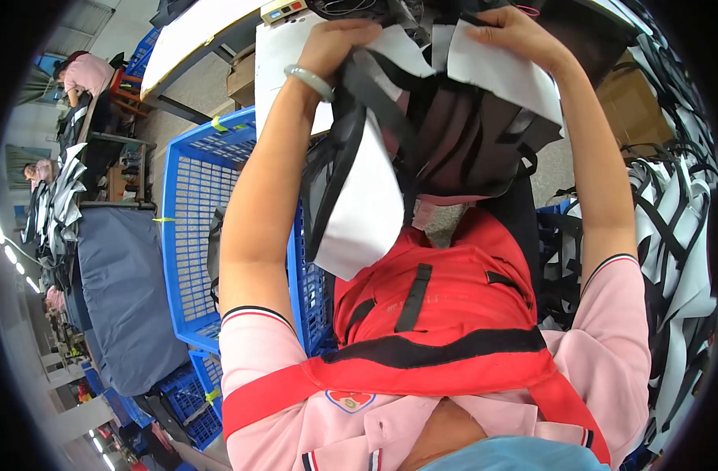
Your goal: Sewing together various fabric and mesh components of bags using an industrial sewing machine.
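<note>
Both arms reach forward over the table edge. In my left hand (339, 49), fingers closed, is one side of a half-sewn fabric piece (461, 145), black with white-backed panels and black straps. My right hand (520, 38) pinches a white panel of the same piece on the other side, thumb on the near face. Between my hands the piece hangs spread and folded, down toward my lap. One white flap (363, 208) with a black edge droops below my left wrist, near the red apron (429, 306). My fingertips are partly hidden behind the fabric.
A blue plastic crate (173, 235) stands left of my arm. The white tabletop (284, 59) lies ahead, with a small switch box (283, 9). Black and white fabric pieces (677, 228) are heaped at right, near a cardboard box (630, 106). A person (88, 74) bends over work far left.
</note>
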A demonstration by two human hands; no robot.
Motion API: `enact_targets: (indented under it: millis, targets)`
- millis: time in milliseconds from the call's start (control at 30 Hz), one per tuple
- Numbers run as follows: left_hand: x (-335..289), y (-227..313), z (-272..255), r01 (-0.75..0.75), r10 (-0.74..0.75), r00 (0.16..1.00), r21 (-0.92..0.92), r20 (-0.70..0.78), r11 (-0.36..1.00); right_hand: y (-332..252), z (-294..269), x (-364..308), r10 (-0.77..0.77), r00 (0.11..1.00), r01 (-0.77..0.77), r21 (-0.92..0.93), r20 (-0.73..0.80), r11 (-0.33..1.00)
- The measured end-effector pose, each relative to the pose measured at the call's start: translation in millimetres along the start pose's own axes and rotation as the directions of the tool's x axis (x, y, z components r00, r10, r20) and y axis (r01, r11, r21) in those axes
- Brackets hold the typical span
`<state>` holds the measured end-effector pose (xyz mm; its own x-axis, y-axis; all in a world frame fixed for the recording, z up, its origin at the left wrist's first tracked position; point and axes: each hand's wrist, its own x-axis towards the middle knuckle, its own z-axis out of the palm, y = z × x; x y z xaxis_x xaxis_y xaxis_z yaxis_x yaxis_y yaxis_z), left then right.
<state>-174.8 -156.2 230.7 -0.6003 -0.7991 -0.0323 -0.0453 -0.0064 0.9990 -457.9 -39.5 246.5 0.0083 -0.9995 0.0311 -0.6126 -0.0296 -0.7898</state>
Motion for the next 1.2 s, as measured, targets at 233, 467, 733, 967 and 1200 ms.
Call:
enact_targets:
  millis: [233, 467, 733, 967, 1200]
  targets:
    - [-83, -57, 13, -0.155, -0.152, 0.88, 0.576, 0.449, 0.803, -13, 64, -125, -0.157, 0.979, 0.171, -0.108, 0.128, 0.979]
    - [-122, -155, -4, 0.109, -0.407, 0.777, 0.534, 0.481, 0.839, 10, 116, -234, -0.225, 0.937, 0.154, -0.261, -0.269, 0.953]
    - [-92, -265, -37, 0.261, -0.53, 0.743, 0.552, 0.409, 0.792, -140, 20, -313, -0.148, 0.482, 0.041, -0.146, -0.864, 0.988]
    - [-88, -269, -20, 0.395, -0.571, 0.674, 0.424, 0.469, 0.815, -263, -128, -497, -0.083, -0.064, -0.073, -0.078, -0.994, 0.994]
    - [-66, -298, -38, 0.598, -0.709, 0.506, 0.393, 0.492, 0.699, -315, -176, -776, -0.044, -0.322, -0.689, 0.202, -0.946, 0.696]
